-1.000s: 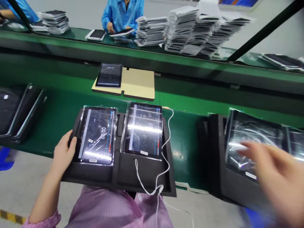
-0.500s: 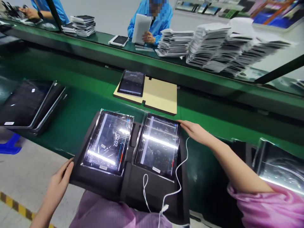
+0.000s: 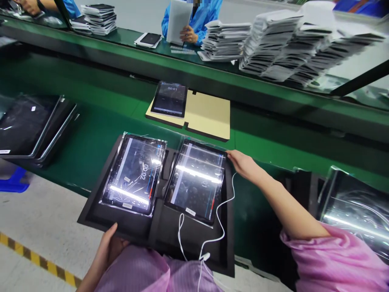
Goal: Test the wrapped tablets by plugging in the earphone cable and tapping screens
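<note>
A black foam tray (image 3: pixel 130 227) lies in front of me, its near side jutting past the bench edge. It carries two film-covered tablets, a left tablet (image 3: pixel 133 178) showing 00:02 and a right tablet (image 3: pixel 197 188) with strong glare. My left hand (image 3: pixel 111 245) is closed on the tray's near edge, thumb on top and fingers underneath. At the far right corner my right hand (image 3: pixel 241 164) pinches the tray's edge, close by the right tablet's corner; its fingertips are partly hidden. A white cable (image 3: pixel 223 227) runs down over the tray's right part.
Beyond the tray, another tablet (image 3: pixel 170 99) rests on a yellow board (image 3: pixel 209 115). Stacked tablets (image 3: pixel 30 125) sit left; more film-wrapped ones (image 3: pixel 355 211) lie right. Across a raised ledge, a person in blue (image 3: pixel 209 18) holds a white sheet near tall paper-like stacks (image 3: pixel 270 44).
My left hand has moved from the tray's left edge to its near edge. The far tablet's timer, upside down before, now reads upright as 00:01. The view has shifted slightly.
</note>
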The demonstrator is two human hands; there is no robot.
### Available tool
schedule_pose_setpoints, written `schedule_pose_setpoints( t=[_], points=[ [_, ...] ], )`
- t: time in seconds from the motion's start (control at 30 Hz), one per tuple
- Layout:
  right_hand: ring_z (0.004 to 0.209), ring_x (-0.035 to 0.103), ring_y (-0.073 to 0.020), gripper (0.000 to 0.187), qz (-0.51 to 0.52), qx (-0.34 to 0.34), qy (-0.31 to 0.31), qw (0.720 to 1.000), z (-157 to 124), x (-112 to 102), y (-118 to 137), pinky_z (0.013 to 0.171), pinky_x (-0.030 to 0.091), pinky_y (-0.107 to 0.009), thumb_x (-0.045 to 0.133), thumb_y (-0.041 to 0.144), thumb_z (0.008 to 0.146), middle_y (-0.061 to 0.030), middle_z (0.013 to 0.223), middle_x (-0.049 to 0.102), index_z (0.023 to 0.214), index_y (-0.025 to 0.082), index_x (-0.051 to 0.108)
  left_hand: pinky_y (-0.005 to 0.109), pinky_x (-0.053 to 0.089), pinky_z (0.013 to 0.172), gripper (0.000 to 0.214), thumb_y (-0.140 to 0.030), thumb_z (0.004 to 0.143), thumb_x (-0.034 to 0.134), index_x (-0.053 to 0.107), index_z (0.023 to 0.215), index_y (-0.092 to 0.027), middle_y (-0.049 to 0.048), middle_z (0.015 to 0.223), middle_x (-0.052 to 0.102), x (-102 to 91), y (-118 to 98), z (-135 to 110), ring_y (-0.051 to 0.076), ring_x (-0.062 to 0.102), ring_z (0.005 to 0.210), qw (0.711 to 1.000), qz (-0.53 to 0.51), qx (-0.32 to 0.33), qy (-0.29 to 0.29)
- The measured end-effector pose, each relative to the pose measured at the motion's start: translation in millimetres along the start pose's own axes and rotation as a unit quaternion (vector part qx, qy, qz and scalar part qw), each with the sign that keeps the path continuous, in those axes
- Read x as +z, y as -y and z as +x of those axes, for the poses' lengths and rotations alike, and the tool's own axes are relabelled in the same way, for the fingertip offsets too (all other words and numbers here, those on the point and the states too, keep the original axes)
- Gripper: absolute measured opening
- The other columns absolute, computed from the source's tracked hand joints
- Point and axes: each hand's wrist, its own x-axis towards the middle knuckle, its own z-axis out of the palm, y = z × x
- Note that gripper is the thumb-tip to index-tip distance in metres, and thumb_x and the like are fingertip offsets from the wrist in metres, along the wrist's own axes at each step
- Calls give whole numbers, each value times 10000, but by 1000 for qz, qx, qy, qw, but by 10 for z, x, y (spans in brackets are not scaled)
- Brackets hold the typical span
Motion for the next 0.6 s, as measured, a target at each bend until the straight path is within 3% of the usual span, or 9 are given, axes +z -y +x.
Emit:
schedule_pose_setpoints(
  t=[0.13,0.23,0.37,0.47,0.6],
  points=[
    [744,547,-238,321,79,70,-76,992,-64,-45,-76,791,509,-376,785,479,811,-40,718,581,697,250,592,534,516,1100,599,-503,812,689,674,1318,-183,144,1291,733,-2,4,-65,394,648,1278,974,-224,-38,-1],
    [571,411,-157,341,176,136,-151,963,-46,-78,-104,550,413,-282,881,440,738,39,599,446,779,228,617,503,494,1129,594,-335,827,742,628,1389,-180,115,1263,753,21,-43,-93,373,673,1245,948,-317,-40,13],
    [451,306,-95,216,348,242,-152,893,234,58,-12,417,325,-217,752,357,907,93,568,352,930,188,618,470,527,1096,589,-190,814,725,636,1394,-144,98,1174,786,-102,-134,-68,362,724,1156,924,-382,-13,3],
    [463,376,-60,166,442,321,-134,827,551,213,109,406,350,-173,633,300,1016,52,695,512,967,143,614,441,578,1037,621,-142,758,739,658,1374,-157,71,1094,807,-311,-173,-80,353,749,1096,928,-367,16,-63],
    [547,507,-68,233,510,378,-190,749,874,310,222,418,388,-158,608,374,1047,11,842,592,1059,142,610,454,634,938,604,-171,681,788,724,1281,-169,69,1012,819,-562,-147,-142,384,755,1064,929,-340,43,-138]
  ],
)
